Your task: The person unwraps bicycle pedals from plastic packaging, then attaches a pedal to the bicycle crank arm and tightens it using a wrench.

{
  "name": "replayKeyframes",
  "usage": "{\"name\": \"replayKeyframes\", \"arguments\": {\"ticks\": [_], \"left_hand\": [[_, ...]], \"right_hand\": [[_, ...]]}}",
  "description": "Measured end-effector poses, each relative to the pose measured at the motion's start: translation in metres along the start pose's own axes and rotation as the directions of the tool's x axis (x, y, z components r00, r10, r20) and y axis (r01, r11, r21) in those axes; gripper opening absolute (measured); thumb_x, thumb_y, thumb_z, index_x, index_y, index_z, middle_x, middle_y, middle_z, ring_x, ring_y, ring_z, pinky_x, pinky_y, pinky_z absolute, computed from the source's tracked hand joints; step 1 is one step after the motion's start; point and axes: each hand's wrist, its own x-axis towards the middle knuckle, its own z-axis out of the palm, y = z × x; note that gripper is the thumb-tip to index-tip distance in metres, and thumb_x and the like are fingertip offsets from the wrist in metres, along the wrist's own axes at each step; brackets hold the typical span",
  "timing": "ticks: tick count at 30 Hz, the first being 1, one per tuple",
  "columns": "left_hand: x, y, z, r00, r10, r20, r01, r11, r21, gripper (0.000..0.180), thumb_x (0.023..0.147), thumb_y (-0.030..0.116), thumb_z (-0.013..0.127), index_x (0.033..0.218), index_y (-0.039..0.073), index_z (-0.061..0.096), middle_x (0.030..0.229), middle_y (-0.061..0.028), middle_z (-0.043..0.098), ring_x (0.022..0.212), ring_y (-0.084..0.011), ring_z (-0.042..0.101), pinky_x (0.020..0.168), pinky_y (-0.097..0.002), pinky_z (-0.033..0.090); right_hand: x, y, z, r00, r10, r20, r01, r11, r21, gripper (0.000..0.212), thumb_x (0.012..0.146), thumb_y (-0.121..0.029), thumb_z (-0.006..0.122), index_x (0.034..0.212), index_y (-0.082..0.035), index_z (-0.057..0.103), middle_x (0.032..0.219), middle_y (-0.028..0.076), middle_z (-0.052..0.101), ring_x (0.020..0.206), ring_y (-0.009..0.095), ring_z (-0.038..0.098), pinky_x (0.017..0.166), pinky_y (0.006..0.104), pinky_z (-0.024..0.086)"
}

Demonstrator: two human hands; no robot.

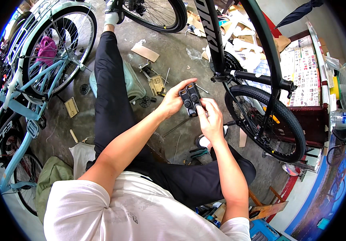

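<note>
A pair of black bicycle pedals (190, 96) is held side by side between my hands, above the floor in the middle of the view. My left hand (173, 99) is closed round their left side, the thumb along the upper edge. From the lower right, my right hand (210, 119) has its fingers pressed against them. A thin metal rod (201, 88) shows just right of the pedals; whether it joins them I cannot tell. Close by on the right stands a black bicycle frame (217, 48) with its rear wheel (267, 120).
A light-blue bicycle (24, 120) stands at the left. A pale green plastic stool (130, 82) is by my outstretched leg. Tools and metal parts (156, 84) lie on the floor. Cardboard and paper scraps (241, 36) are heaped behind the frame, beside a dark red cabinet (311, 126).
</note>
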Motion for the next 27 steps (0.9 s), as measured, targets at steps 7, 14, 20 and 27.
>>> {"name": "replayKeyframes", "arguments": {"ticks": [7,14,20,27], "left_hand": [[0.0002,0.0004,0.0014,1.0,0.009,-0.006,-0.009,1.0,-0.023,0.064,0.089,-0.017,0.056,0.147,0.012,0.056,0.125,-0.0004,0.065,0.114,-0.0101,0.058,0.102,-0.0265,0.046],[0.0014,-0.0021,-0.0005,1.0,-0.021,0.013,0.022,0.998,-0.054,0.069,0.085,-0.021,0.052,0.146,0.011,0.057,0.14,-0.0051,0.062,0.13,-0.0151,0.055,0.111,-0.0295,0.042],[0.0016,-0.0039,-0.0012,1.0,-0.013,0.009,0.014,0.998,-0.057,0.068,0.085,-0.02,0.052,0.145,0.01,0.057,0.14,-0.0052,0.062,0.13,-0.0152,0.055,0.112,-0.0299,0.042],[0.0005,-0.0017,-0.0021,1.0,-0.023,0.009,0.023,0.999,-0.03,0.065,0.086,-0.019,0.052,0.144,0.01,0.058,0.14,-0.0044,0.062,0.13,-0.0147,0.055,0.111,-0.0297,0.042]], "right_hand": [[0.0,-0.0006,-0.0001,1.0,-0.009,-0.013,0.009,1.0,-0.007,0.022,0.099,-0.015,0.063,0.109,0.005,0.065,0.112,0.016,0.067,0.095,0.03,0.068,0.084,0.0364,0.053],[0.0005,-0.003,-0.0015,1.0,-0.005,-0.014,0.005,1.0,-0.006,0.022,0.099,-0.014,0.064,0.109,0.005,0.066,0.112,0.017,0.067,0.095,0.03,0.068,0.085,0.0363,0.053],[0.0008,-0.0037,-0.0012,1.0,-0.005,-0.019,0.004,1.0,-0.008,0.022,0.099,-0.014,0.064,0.109,0.005,0.066,0.111,0.017,0.067,0.096,0.031,0.068,0.085,0.0369,0.053],[-0.0001,-0.0007,-0.0006,1.0,-0.002,-0.019,0.001,1.0,-0.005,0.022,0.099,-0.014,0.064,0.108,0.005,0.066,0.112,0.017,0.067,0.096,0.031,0.068,0.085,0.0372,0.053]]}}
